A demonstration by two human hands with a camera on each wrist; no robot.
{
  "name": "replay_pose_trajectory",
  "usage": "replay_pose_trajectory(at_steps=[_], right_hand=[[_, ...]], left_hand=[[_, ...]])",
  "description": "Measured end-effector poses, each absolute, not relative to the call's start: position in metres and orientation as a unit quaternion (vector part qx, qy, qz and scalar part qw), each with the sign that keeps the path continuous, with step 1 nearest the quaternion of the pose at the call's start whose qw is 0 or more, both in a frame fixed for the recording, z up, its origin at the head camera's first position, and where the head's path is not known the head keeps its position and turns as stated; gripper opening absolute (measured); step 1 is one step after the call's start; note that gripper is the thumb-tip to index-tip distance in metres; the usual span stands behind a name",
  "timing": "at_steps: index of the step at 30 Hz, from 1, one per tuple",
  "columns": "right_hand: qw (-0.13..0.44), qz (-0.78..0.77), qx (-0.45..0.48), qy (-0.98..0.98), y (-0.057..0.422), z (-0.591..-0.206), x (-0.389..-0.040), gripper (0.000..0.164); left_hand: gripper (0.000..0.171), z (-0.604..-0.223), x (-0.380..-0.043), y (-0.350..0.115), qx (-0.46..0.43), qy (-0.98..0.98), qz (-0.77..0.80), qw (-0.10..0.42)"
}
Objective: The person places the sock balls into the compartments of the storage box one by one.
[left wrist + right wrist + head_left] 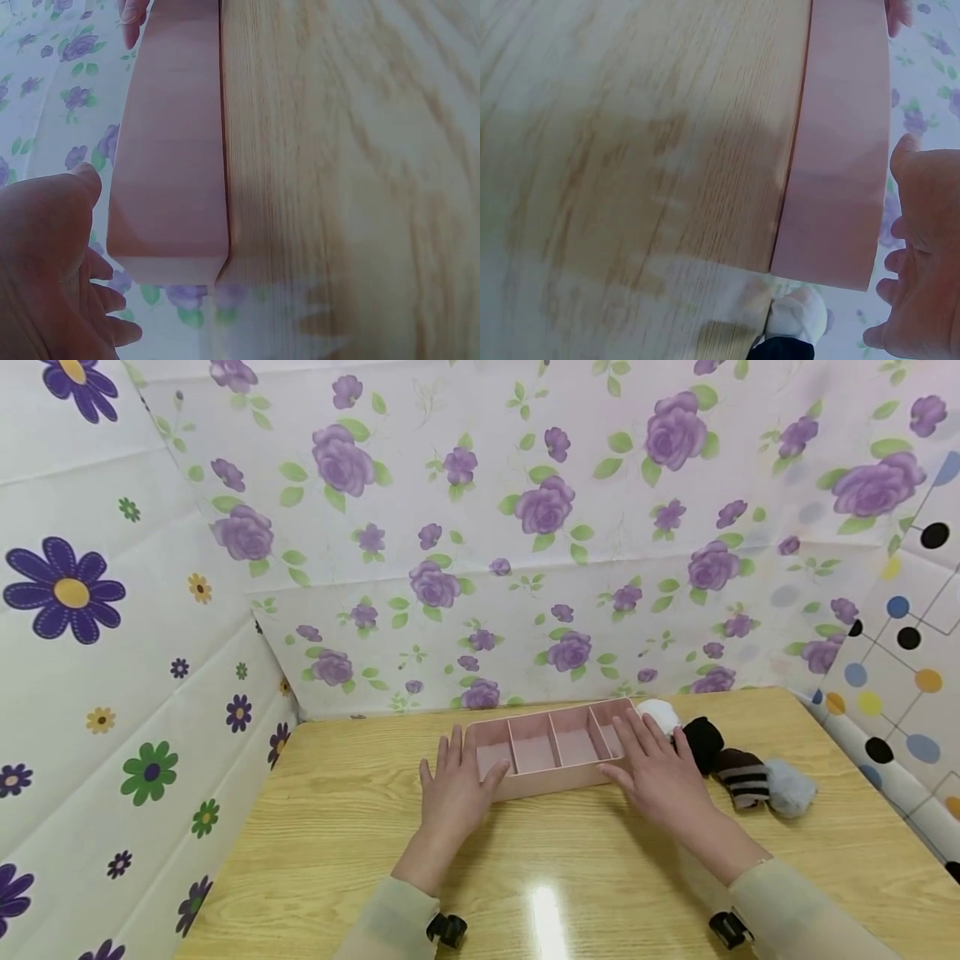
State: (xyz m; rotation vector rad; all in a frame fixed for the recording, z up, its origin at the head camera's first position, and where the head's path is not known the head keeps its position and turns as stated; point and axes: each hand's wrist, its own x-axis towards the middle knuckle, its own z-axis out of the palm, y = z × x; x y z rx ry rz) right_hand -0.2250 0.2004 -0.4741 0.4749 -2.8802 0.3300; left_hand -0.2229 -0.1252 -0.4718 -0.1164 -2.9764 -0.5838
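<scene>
A long pink box [558, 779] with several compartments in a row sits on the wooden table, slightly slanted. At its left end is my left hand [456, 789], fingers extended and thumb over the front rim. My right hand [660, 772] is at the other end, fingers spread and overlapping the last compartment in the head view. In the left wrist view the box's smooth front wall [172, 150] shows beside the left thumb. The right wrist view has the right hand [930, 247] just off the box's end.
Right of the box lies a row of balled-up cloth items like rolled socks: white [660, 716], black [702, 743], dark with grey stripes [742, 778] and light grey [790, 788]. A flowered sheet [450, 527] hangs behind the wooden table [337, 860], with patterned sheets at both sides.
</scene>
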Motion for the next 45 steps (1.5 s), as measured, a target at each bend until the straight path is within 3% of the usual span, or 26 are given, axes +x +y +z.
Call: replay_pose_trajectory(at_steps=[19,45], right_hand=[[0.093,0.091,0.156,-0.979,0.201,-0.483,-0.225,0.08],[0.133,0.096,0.201,-0.966,0.198,-0.493,-0.212,0.081]], left_hand=[[0.093,-0.478,-0.226,-0.12,-0.043,-0.975,-0.209,0.054],[0.103,-0.484,-0.227,-0.123,-0.04,-0.97,-0.232,0.052]])
